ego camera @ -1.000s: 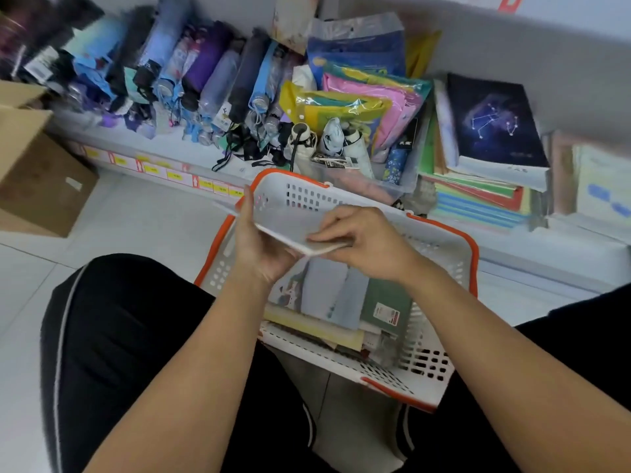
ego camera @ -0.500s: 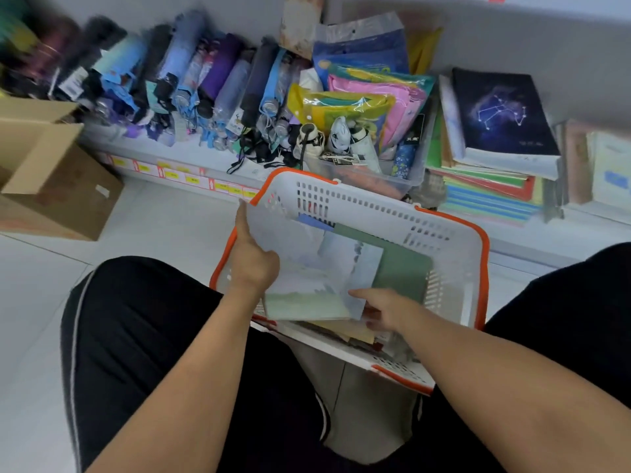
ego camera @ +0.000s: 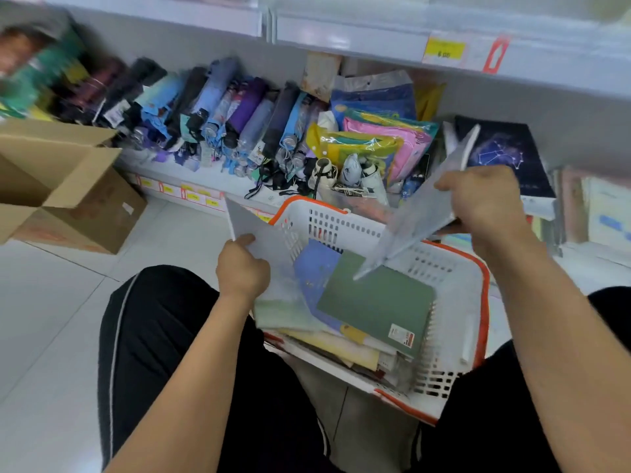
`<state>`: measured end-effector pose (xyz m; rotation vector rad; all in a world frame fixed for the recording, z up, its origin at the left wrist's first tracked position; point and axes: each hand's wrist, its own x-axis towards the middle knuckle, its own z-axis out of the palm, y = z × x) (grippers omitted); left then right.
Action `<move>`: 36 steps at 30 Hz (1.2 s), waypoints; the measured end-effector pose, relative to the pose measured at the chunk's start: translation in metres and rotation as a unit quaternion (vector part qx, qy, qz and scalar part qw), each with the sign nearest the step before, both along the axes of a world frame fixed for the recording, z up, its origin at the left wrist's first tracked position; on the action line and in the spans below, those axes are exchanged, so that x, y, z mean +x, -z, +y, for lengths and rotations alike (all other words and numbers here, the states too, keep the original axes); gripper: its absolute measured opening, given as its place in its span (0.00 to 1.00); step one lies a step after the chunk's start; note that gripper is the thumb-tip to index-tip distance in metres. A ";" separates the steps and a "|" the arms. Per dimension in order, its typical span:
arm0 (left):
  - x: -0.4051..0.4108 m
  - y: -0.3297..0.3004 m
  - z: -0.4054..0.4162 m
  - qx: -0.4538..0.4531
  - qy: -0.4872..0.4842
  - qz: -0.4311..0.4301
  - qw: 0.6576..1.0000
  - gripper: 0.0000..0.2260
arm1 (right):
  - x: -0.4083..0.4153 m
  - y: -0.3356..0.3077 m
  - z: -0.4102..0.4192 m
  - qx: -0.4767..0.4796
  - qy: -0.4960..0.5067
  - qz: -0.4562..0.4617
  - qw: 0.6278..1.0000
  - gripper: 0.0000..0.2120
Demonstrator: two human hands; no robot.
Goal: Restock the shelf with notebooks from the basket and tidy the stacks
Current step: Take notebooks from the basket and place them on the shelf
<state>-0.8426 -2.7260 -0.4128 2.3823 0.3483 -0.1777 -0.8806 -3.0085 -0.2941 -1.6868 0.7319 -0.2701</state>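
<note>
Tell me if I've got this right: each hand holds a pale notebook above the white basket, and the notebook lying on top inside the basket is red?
Not quite. The head view shows the left hand and right hand each holding a pale notebook over the white basket, but the notebook on top inside is green, not red.

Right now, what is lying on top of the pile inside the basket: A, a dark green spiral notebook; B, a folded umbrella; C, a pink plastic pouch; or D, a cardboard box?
A: a dark green spiral notebook with a price sticker lies on top of the pile in the white basket, while the umbrellas and the pink pouch sit on the shelf.
</note>
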 end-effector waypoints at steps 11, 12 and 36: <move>-0.014 -0.078 -0.085 -0.452 0.002 -0.039 0.891 0.34 | -0.072 0.014 0.042 0.360 -0.193 0.075 0.910 0.10; -0.014 -0.078 -0.083 -0.456 -0.005 -0.066 0.888 0.35 | -0.075 0.012 0.036 0.332 -0.208 0.100 0.915 0.10; 0.060 -0.274 -0.177 -0.396 0.364 0.045 0.842 0.38 | 0.006 -0.146 -0.110 0.116 0.014 -0.153 0.981 0.18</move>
